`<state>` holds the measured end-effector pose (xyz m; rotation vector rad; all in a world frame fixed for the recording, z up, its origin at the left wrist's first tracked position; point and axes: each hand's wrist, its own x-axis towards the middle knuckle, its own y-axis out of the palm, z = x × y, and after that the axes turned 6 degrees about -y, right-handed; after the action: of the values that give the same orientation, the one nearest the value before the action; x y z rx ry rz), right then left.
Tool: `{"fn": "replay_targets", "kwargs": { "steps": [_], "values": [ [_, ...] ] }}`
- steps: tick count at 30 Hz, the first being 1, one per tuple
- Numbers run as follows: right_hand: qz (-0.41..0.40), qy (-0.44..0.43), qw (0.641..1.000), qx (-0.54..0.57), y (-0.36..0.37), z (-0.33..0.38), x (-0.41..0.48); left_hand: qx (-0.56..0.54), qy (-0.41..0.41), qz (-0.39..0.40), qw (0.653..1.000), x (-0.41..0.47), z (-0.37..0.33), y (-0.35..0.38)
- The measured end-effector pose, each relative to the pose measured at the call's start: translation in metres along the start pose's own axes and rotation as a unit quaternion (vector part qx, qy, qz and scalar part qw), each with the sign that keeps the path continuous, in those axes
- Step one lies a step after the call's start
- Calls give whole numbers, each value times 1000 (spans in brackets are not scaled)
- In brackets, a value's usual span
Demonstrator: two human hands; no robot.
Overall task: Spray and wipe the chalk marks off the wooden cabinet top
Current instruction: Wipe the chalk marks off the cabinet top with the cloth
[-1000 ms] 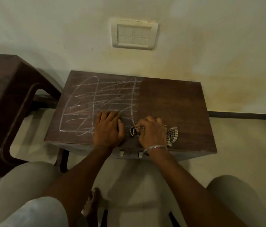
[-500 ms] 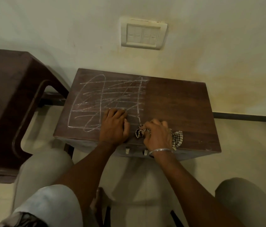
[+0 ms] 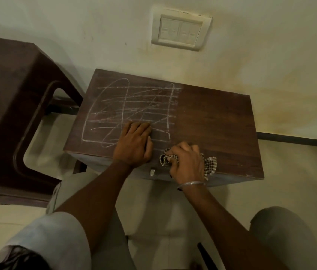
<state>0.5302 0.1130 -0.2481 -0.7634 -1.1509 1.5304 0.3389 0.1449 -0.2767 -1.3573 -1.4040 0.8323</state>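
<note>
Could see only two ends of the checked cloth from under the right hand. Lost some chalk marks beneath the left hand. Found the brown stool cut off at the frame's left edge, and the switch plate too small to read.

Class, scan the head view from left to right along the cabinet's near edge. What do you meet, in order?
Dark stool → left hand → right hand, gripping the checked cloth → unmarked right end of the cabinet top. Chalk marks left out: the left hand overlaps them.
</note>
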Motion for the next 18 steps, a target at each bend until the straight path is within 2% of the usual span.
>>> {"fn": "replay_targets", "kwargs": {
  "steps": [4,7,10,14,18],
  "values": [
    [5,41,999,20,-2,-1,28,16,-8,9,1000,3,-1,-5],
    [-7,58,998,16,-2,3,29,42,57,60,996,7,14,-13],
    [-8,19,1000,6,1,10,3,91,122,102,983,3,34,-18],
    [2,6,1000,-1,2,14,4,95,86,110,986,-7,24,-8],
    [-11,45,999,-2,4,14,39,87,83,96,988,-7,25,-11]
  ]
}}
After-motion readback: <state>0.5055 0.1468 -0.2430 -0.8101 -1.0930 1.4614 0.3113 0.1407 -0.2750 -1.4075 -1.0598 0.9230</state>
